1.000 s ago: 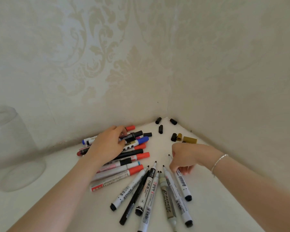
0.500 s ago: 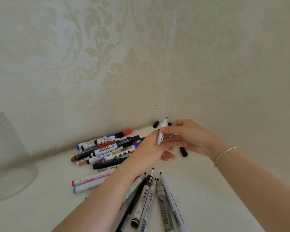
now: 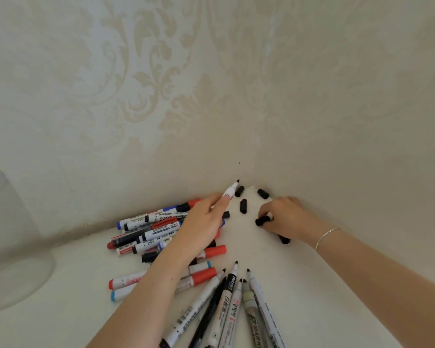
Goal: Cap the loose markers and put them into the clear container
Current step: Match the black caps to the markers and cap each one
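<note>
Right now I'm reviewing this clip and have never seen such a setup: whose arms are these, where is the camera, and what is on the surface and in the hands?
There is no machine here. A person wears a wide-angle camera on the head, looking down at their own two bare hands over a white surface in a wallpapered corner.

The left hand holds an uncapped white marker, tip up. The right hand, with a thin bracelet, pinches a black cap in its fingers.

More loose black caps lie near the corner. Capped markers are piled under the left arm, and uncapped markers fan out at the bottom. The clear container stands far left; nothing shows inside it.
</note>
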Tool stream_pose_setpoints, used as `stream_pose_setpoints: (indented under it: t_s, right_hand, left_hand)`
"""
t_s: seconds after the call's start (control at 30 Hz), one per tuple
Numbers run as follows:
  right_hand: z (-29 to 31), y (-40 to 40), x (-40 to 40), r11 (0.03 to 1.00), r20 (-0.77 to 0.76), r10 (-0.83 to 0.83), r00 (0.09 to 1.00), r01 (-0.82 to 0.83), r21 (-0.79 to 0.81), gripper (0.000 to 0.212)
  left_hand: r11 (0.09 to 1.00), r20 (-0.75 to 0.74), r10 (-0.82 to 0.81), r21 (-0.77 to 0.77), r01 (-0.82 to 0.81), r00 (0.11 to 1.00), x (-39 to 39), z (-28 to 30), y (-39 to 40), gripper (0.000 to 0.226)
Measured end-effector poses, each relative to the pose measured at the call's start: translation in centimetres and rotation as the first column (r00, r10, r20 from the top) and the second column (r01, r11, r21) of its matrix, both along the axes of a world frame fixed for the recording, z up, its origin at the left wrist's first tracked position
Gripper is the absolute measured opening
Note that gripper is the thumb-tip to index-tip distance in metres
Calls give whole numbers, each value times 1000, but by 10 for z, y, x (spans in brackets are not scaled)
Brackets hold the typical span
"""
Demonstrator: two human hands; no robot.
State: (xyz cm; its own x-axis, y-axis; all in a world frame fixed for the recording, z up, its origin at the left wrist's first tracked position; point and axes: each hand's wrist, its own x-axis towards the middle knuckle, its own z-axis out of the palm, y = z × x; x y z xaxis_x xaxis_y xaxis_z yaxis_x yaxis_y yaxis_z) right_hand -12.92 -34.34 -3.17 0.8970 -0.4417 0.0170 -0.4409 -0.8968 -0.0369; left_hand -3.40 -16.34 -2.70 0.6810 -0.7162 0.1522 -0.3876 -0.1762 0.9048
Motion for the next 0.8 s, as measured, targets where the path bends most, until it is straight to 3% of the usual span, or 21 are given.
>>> stream_pose_setpoints:
  t_s: [0.03, 0.1, 0.17, 0.27, 0.43, 0.67, 0.8]
  right_hand:
    - [0, 0, 2, 999, 33, 7, 999, -9, 41, 20]
    - [7, 2, 3, 961, 199, -50, 979, -7, 276, 15]
    - [17, 3, 2, 837, 371, -167, 914, -68, 543, 9]
    - [33, 6, -1, 641, 443, -278, 852, -179, 747, 12]
    - [48, 14, -1, 443, 465, -333, 820, -299, 845, 16]
    - [53, 26, 1, 346, 478, -338, 811, -365, 864, 8]
    - [54, 28, 1, 384, 479, -338, 810, -346, 856, 8]
  left_hand:
    - [1000, 14, 1, 12, -1, 1000, 1, -1, 2, 34]
    - [999, 52, -17, 33, 15, 999, 2, 0, 8, 34]
    - [998, 85, -38, 47, 35, 996, 2, 2, 14, 35]
    - [996, 143, -50, 83, 38, 988, 6, 2, 20, 36]
    - [992, 163, -56, 117, 38, 985, 9, 1, 22, 36]
    - [993, 157, -81, 96, 67, 984, 4, 4, 20, 32]
    - [992, 132, -100, 87, 89, 986, 3, 3, 19, 31]
